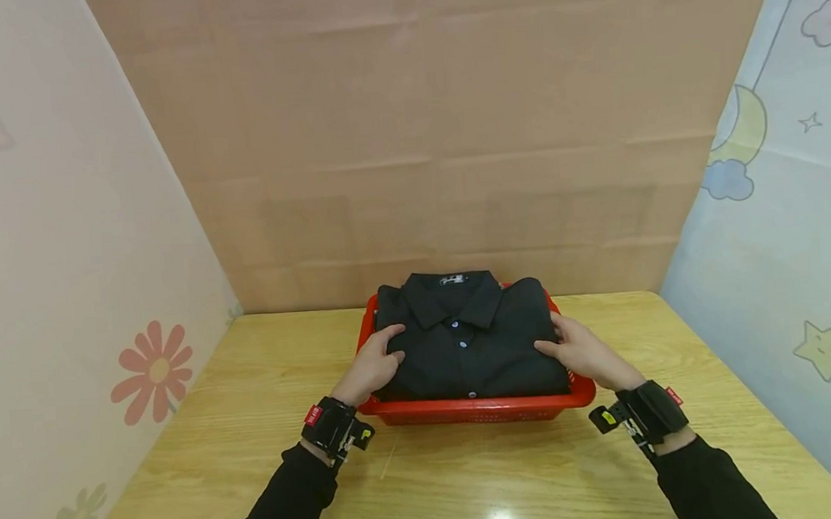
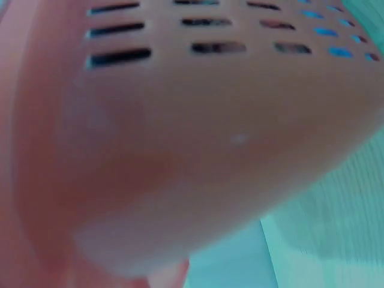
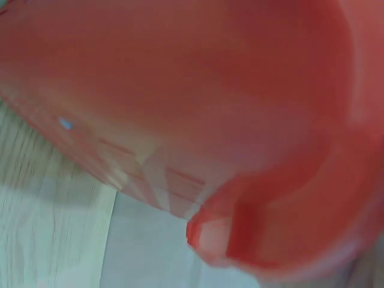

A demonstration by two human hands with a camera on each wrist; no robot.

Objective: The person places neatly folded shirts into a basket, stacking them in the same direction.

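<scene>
A folded black button-up shirt (image 1: 459, 369) lies collar away from me in a red plastic basket (image 1: 478, 409) in the head view. Its collar stands over the far rim and white buttons run down the middle. My left hand (image 1: 371, 367) holds the shirt's left edge, thumb on the cloth. On the other side my right hand (image 1: 587, 350) grips the right edge, thumb also on top; part of its fingers is hidden. Close up, the left wrist view is filled by the slotted basket wall (image 2: 156, 120), and the right wrist view by the basket's red side (image 3: 210, 102).
The basket stands on a light wooden table (image 1: 285, 365), near its far edge. Behind rises a brown paper backdrop (image 1: 414, 131). Patterned panels close off the left (image 1: 59, 236) and right (image 1: 784, 250) sides. Black wrist cameras are strapped to both forearms.
</scene>
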